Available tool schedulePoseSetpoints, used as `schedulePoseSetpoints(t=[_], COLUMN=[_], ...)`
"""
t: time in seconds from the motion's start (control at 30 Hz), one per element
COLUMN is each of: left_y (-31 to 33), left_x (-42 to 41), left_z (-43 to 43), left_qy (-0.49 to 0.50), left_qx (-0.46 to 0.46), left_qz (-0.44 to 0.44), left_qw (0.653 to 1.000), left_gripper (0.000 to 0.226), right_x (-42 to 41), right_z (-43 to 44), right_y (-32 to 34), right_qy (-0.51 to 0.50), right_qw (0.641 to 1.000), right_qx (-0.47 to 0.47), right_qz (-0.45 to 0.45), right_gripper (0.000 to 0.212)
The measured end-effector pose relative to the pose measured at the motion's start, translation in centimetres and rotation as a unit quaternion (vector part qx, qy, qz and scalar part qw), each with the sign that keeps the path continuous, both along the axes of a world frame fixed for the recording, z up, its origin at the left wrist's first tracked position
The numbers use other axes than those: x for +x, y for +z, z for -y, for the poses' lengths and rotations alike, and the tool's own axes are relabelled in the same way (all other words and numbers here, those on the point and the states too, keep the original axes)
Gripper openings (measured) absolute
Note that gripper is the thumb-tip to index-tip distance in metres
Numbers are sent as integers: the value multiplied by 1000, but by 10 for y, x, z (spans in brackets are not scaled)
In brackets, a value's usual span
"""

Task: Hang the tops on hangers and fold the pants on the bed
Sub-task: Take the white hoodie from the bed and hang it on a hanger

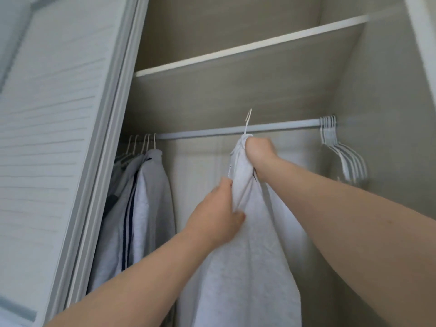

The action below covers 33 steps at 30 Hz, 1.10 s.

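Where the closet rod (236, 130) crosses the wardrobe, a white, softly textured top (254, 244) hangs long and vertical, its neck uppermost around a thin white hanger (247, 121) whose hook stands up in front of the rod. The right hand (258, 153) makes a tight fist grip on the neck bunch. The left hand (219, 213), lower, pinches the cloth's left edge. Hung tops (141, 208) crowd the left; spare hangers (342, 156) cluster right.

An open wardrobe (236, 95) fills the view, its inner walls pale beige with a faint grain. A white-edged shelf (247, 47) crosses the upper part. At left stands a white louvred door (54, 128). Soft, even daylight.
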<state>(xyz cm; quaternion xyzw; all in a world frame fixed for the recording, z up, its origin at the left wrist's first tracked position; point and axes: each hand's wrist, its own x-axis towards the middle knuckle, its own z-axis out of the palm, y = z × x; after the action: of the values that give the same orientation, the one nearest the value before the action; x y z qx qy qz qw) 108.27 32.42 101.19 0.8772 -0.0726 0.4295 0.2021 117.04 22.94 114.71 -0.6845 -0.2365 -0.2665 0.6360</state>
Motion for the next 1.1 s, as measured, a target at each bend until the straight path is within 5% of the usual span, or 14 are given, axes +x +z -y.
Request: schedulePoseSetpoints(t=[0.13, 0.3, 0.47, 0.6, 0.8, 0.97, 1.1], left_y=[5, 1, -16, -29, -31, -19, -3], left_x=[30, 53, 61, 64, 77, 88, 96], left_z=[-17, -41, -65, -86, -118, -123, -124], left_qy=[73, 95, 109, 118, 148, 159, 172], left_qx=[57, 101, 100, 114, 126, 139, 158], left_qz=[-24, -53, -92, -124, -130, -97, -72], left_qw=[995, 989, 985, 979, 972, 973, 970], left_gripper=[21, 21, 16, 26, 28, 13, 24], right_x=[41, 77, 96, 118, 155, 151, 147], right_z=[-19, -46, -67, -82, -109, -119, -125], right_y=[14, -4, -25, -62, -85, -51, -24], right_qy=[12, 31, 41, 29, 99, 110, 104], right_qw=[1000, 999, 998, 987, 993, 993, 991], right_qx=[1, 14, -52, -158, -56, -22, -9], right_qz=[-15, -29, -20, 10, -38, 38, 82], right_gripper=[38, 31, 35, 13, 29, 24, 31])
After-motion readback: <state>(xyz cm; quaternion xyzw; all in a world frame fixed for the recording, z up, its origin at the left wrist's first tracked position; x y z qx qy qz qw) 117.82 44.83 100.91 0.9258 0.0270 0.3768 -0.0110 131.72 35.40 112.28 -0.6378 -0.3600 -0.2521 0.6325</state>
